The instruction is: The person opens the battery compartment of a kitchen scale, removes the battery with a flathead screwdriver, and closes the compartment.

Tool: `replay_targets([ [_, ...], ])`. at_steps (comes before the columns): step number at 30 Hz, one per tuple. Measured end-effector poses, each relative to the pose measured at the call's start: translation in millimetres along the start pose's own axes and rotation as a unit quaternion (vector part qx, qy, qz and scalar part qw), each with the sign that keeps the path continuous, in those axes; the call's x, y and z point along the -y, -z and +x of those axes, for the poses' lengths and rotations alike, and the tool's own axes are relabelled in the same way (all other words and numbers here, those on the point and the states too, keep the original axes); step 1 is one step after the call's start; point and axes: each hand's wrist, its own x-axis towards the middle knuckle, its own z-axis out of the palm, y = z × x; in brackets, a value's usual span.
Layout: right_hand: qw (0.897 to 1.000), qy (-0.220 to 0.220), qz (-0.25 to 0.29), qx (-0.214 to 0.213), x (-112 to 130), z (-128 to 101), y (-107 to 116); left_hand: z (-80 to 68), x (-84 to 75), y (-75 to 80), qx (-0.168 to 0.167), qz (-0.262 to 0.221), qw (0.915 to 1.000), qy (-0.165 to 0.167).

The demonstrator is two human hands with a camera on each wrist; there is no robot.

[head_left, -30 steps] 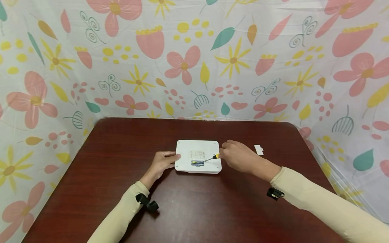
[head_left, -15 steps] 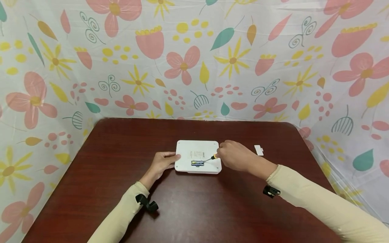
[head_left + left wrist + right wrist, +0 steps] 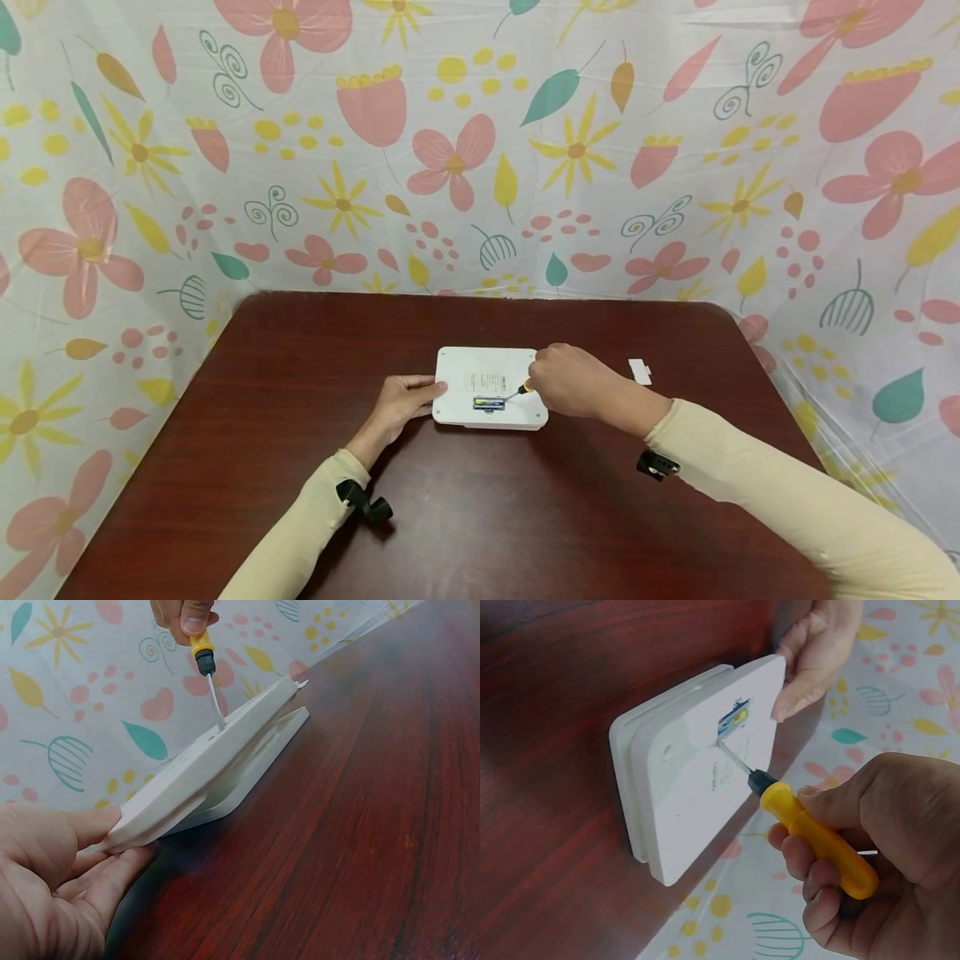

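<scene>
A white flat device [image 3: 457, 371], apparently a kitchen scale lying upside down, has its battery bay uncovered with batteries [image 3: 489, 403] inside. At its left edge my left hand [image 3: 401, 403] pinches it, thumb on top and fingers underneath, as the left wrist view shows [image 3: 67, 877]. My right hand [image 3: 576, 382] grips a screwdriver [image 3: 817, 844] with a yellow handle and black collar. The screwdriver's tip touches the end of the battery bay in the right wrist view. Most of the handle is hidden by my right hand in the head view.
To the right of my right hand, a small white battery cover [image 3: 639, 371] lies on the dark red-brown table [image 3: 337, 333]. A flower-patterned curtain [image 3: 480, 150] hangs behind the table and along both sides.
My right hand and forearm have shifted a little to the left, and the screwdriver handle has moved with them while its tip stays at the battery bay. The left hand and device stay put.
</scene>
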Motion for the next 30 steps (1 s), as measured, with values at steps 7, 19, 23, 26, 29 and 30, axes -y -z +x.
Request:
replay_targets([
  [7, 1.000, 0.013, 0.009, 0.017, 4.0, 7.9, 7.0, -2.1, -2.7, -0.4, 0.000, -0.001, 1.0000, 0.002],
  [19, 0.993, -0.017, 0.014, 0.115, 21.6, 32.1, 24.6, -2.5, -4.4, 0.0, 0.005, 0.004, 1.0000, 0.003],
  [23, 0.992, -0.017, 0.005, 0.127, 27.0, 34.7, 24.7, -2.8, -3.8, -0.4, 0.005, 0.001, 1.0000, 0.002],
  [26, 0.992, -0.019, 0.000, 0.125, 30.2, 35.1, 22.1, -2.4, -2.3, -0.5, 0.006, -0.003, 1.0000, 0.000],
  [29, 0.993, -0.019, -0.007, 0.119, 31.9, 35.6, 20.2, -2.5, -3.0, -0.1, 0.008, 0.000, 1.0000, -0.003],
  [30, 0.993, -0.020, -0.006, 0.118, 32.2, 35.9, 19.8, -2.7, -3.5, 0.0, 0.009, 0.001, 1.0000, -0.004],
])
